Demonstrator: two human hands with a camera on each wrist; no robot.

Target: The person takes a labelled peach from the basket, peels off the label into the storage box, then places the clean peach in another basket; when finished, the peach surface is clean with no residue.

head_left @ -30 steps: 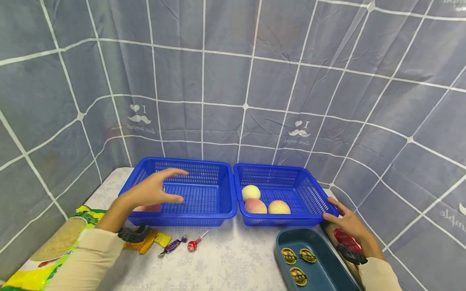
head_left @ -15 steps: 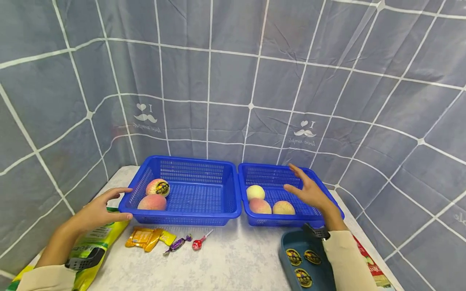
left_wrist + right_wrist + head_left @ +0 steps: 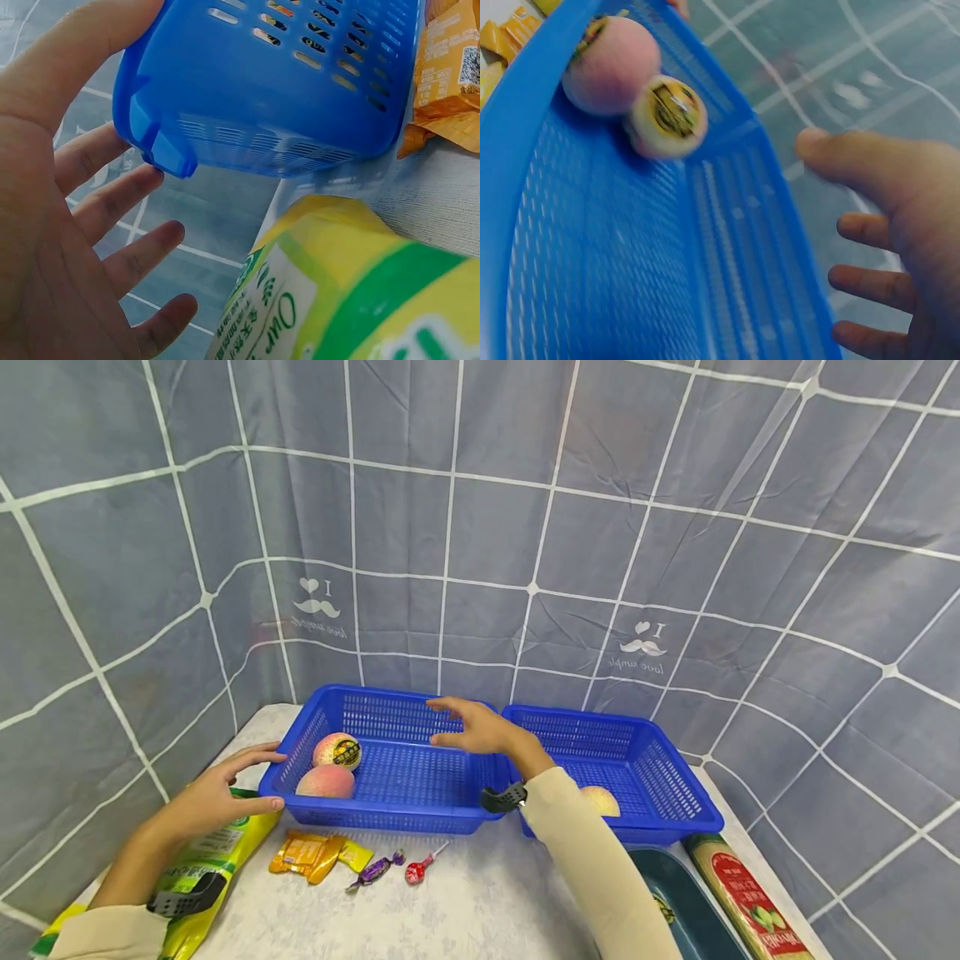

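Note:
My left hand (image 3: 217,795) touches the left rim of the left blue basket (image 3: 390,820), its fingers spread rather than curled. The left wrist view shows the thumb and fingertips at that rim. Inside this basket lie a pink peach (image 3: 327,782) and a peach with a black-and-gold sticker (image 3: 337,751). Over the basket's right part hovers my right hand (image 3: 480,728), fingers apart and holding nothing. To the right stands a second blue basket (image 3: 626,833) with a pale peach (image 3: 602,801); my right forearm hides part of its inside.
Orange candy packets (image 3: 306,855), a yellow packet (image 3: 356,855), a purple candy (image 3: 377,870) and a red lollipop (image 3: 417,870) lie before the left basket. A yellow-green bag (image 3: 217,860) is at left. A dark teal tray (image 3: 693,893) and a red-labelled package (image 3: 746,893) are at right.
My left hand has moved from over the left basket to its left rim. My right hand has left the right basket's outer rim and swung left over the left basket.

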